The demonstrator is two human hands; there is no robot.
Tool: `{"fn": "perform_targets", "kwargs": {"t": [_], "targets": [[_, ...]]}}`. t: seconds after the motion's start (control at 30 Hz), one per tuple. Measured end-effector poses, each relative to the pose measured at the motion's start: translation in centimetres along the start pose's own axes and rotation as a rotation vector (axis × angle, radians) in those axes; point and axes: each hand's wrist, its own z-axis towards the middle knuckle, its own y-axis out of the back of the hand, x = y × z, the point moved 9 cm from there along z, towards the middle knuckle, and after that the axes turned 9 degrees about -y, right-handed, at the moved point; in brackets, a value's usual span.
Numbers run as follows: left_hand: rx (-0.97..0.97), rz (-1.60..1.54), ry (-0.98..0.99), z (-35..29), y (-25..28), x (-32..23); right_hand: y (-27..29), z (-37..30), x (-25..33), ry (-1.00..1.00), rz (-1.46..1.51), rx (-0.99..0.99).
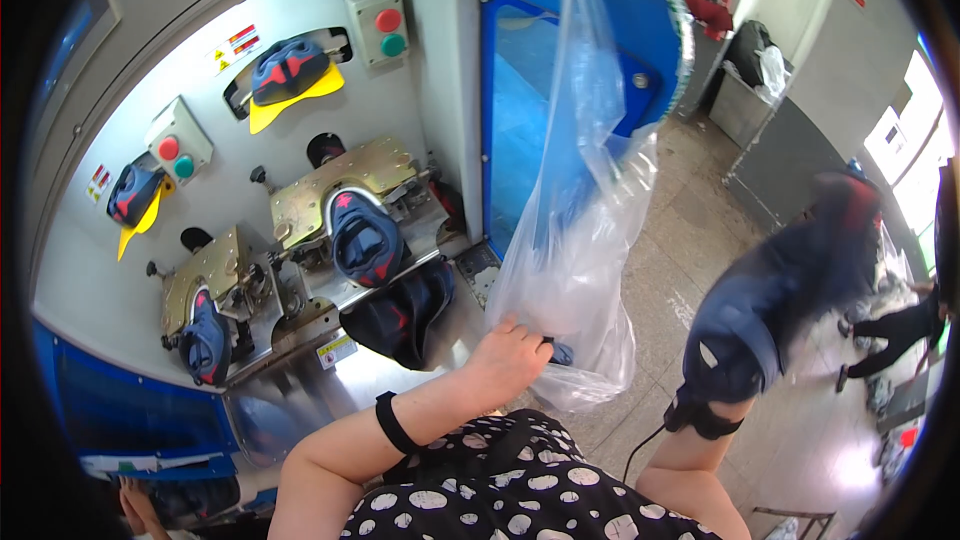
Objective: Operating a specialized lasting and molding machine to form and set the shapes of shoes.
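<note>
My left hand (512, 365) is closed at the lower part of a clear plastic bag (595, 290). A small dark blue bit (562, 352) shows just past its fingers; what they grip is hidden. On the right, my right hand is covered by the dark blue shoe upper (735, 330) it holds up, whose far end is smeared by motion. Left of me, a blue-and-red shoe upper (368, 240) sits on the machine's nearer station. A dark upper (405, 318) hangs below it. Another upper (205, 340) is at the left station.
The machine has brass-coloured plates (345, 185), yellow-edged uppers (290, 80) in its back wall and button boxes (380, 28). A blue panel (520, 110) stands beside the bag. Another person (895, 330) is at the far right; someone else's hands (138, 505) show lower left.
</note>
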Motion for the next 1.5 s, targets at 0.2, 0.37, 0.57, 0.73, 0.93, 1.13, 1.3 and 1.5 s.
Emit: {"fn": "perform_targets", "kwargs": {"t": [0.2,0.37,0.57,0.73,0.93,1.13,1.3,1.5], "targets": [[-0.298,-1.897,-0.251,-4.2,4.5,-0.9,-10.3,-3.9,-13.1,-0.726,0.391,0.576],[-0.863,-2.074,0.355,-16.9,1.5,3.4,-9.3,-7.3,-27.2,-0.956,-0.292,0.234],[-1.464,-1.812,1.013,-35.3,-5.0,-0.6,-15.2,-12.3,-36.9,-1.063,-0.698,0.646],[-2.227,-1.366,1.247,-48.0,-8.0,-6.1,-23.4,-19.3,-39.2,-0.838,-0.738,1.801],[-1.999,-1.300,1.444,-50.3,-7.3,-6.6,-32.2,-25.9,-46.7,-0.704,-0.629,1.988],[-1.240,-1.262,1.235,-49.5,-6.1,-6.1,-32.9,-28.5,-53.6,-0.682,-0.634,1.729],[-1.799,-1.663,1.319,-51.8,-11.1,-9.3,-27.6,-27.1,-57.8,-0.808,-0.703,1.166],[-2.092,-1.578,1.217,-54.3,-13.1,-11.8,-22.3,-31.0,-59.2,-1.040,-0.647,1.392]]}}
